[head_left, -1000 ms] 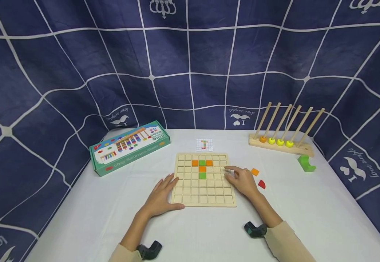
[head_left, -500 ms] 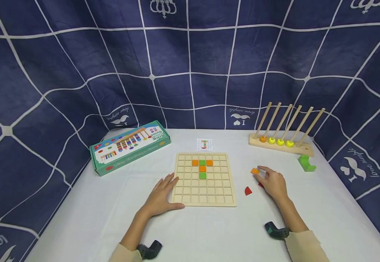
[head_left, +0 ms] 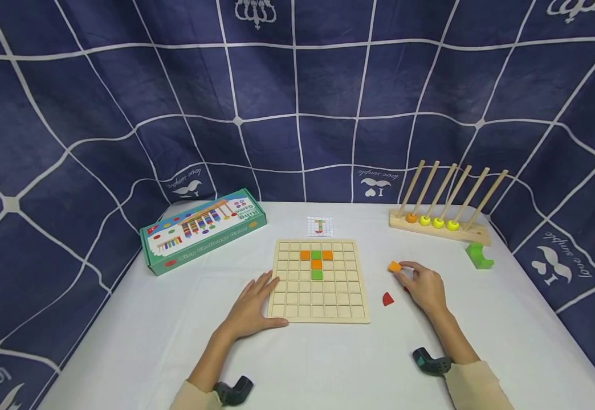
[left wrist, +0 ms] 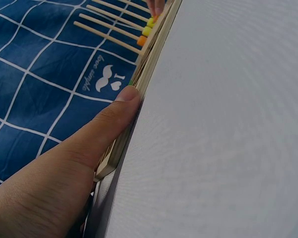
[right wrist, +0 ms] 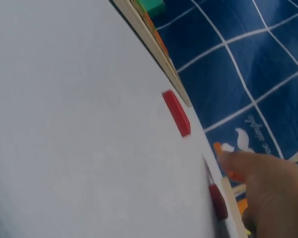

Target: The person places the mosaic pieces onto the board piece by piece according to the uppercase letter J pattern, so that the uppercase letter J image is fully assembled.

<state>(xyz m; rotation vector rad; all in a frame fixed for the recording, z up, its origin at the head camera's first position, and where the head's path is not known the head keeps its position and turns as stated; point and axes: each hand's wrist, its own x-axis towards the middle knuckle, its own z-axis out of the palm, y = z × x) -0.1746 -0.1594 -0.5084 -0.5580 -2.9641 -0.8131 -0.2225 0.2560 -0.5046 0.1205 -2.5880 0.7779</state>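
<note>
My left hand (head_left: 252, 307) rests at the wooden grid board (head_left: 292, 310), fingers spread along its left edge. Its thumb lies straight at the near edge, as the left wrist view also shows. Orange and green square tiles (head_left: 317, 265) form a T shape in the board's upper cells. Right of the board, my right hand (head_left: 427, 289) pinches an orange square tile (head_left: 394, 266) between thumb and index finger; the tile also shows at the fingertips in the right wrist view. One red quarter-round piece (head_left: 387, 299) lies between hand and board. Another red piece (right wrist: 218, 202) is mostly hidden under the hand in the head view.
Behind the board lies a small pattern card (head_left: 320, 226) with a coloured J. A green game box (head_left: 203, 230) stands at the back left. At the back right are a wooden peg rack (head_left: 440, 226) with orange and yellow beads and a green curved block (head_left: 479, 256).
My right hand has left the board's right edge, moved right to the orange tile, and now pinches it slightly further left. A red piece now shows beside the board. The left hand stays put.
</note>
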